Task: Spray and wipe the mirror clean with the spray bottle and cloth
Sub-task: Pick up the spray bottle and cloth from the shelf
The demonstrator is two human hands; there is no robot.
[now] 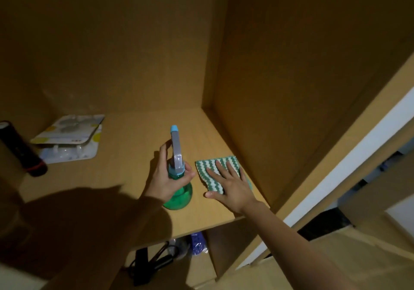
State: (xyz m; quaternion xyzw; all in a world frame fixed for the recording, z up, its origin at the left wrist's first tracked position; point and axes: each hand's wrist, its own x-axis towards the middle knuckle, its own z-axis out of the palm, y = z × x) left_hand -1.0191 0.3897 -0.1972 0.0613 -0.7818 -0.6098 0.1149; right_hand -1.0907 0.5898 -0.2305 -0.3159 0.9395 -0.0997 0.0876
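Green spray bottle (178, 194) gripped in left hand (165, 177), right hand (230, 184) flat, open on striped cloth (212, 166).

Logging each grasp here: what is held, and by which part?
The left hand grips the spray bottle at its neck; the right hand lies flat on the cloth.

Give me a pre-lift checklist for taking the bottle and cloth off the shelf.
1. Left hand wrapped around the spray bottle neck: ok.
2. Right hand has the cloth gripped: not ok, it lies flat on top, fingers spread.
3. Bottle upright on the shelf: ok.
4. Path out clear of the black cylinder and packaging: ok, both sit far left.
5. Mirror located: cannot tell, none in view.
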